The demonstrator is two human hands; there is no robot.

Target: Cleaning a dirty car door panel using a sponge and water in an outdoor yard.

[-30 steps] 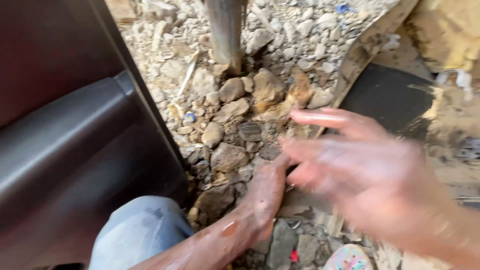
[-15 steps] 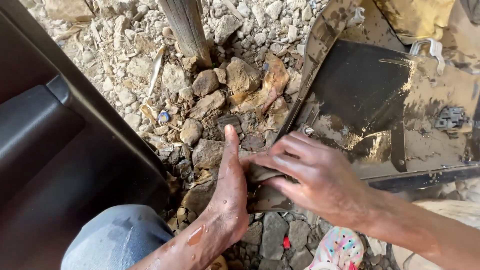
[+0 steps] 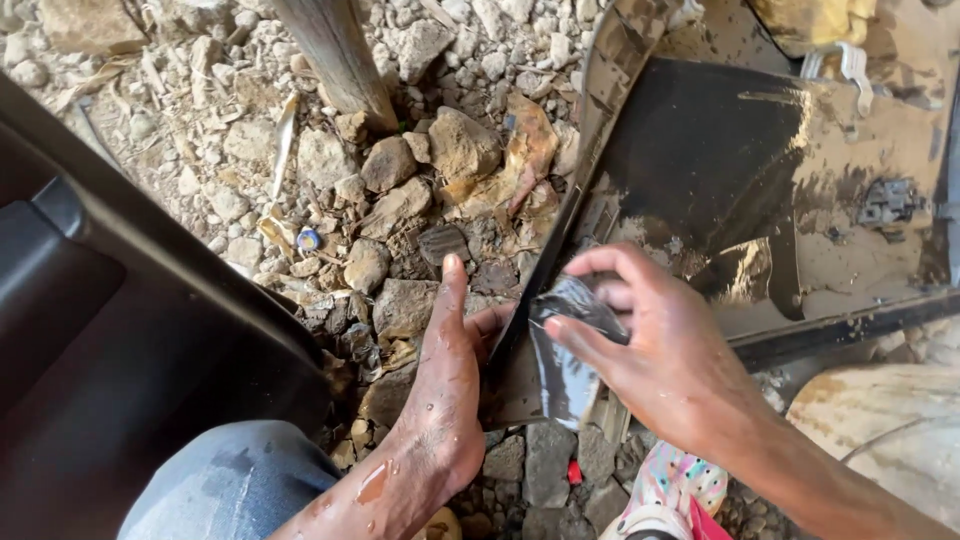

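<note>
— What is your left hand [image 3: 440, 390] doing?

— It lies flat and open on the stony ground [image 3: 230, 150], fingers stretched forward, wet along the wrist. Its fingertips touch the near corner of the dark panel [image 3: 720, 170], bracing that edge from the left. It grips nothing.

— And your right hand [image 3: 660, 350]?

— Your right hand is closed on a small dark wet piece of sheet [image 3: 572, 300], pinched between thumb and fingers. It presses that piece against the panel's near corner, just beside your left fingertips.

— Where does the panel sit?

— It lies on the ground to your right, its curved edge running up and away from your hands toward the far side. Its surface is dark, glossy and smeared with mud, more so toward its right edge.

— What else lies about you?

— A wooden post [image 3: 335, 60] stands tilted in the rubble beyond your left hand, with larger stones [image 3: 460, 145] heaped at its foot. A large dark moulded part [image 3: 110, 340] fills the left side. Your knee in blue jeans [image 3: 230, 485] shows at the bottom, and a patterned sandal [image 3: 670, 490] lies under your right wrist.
</note>
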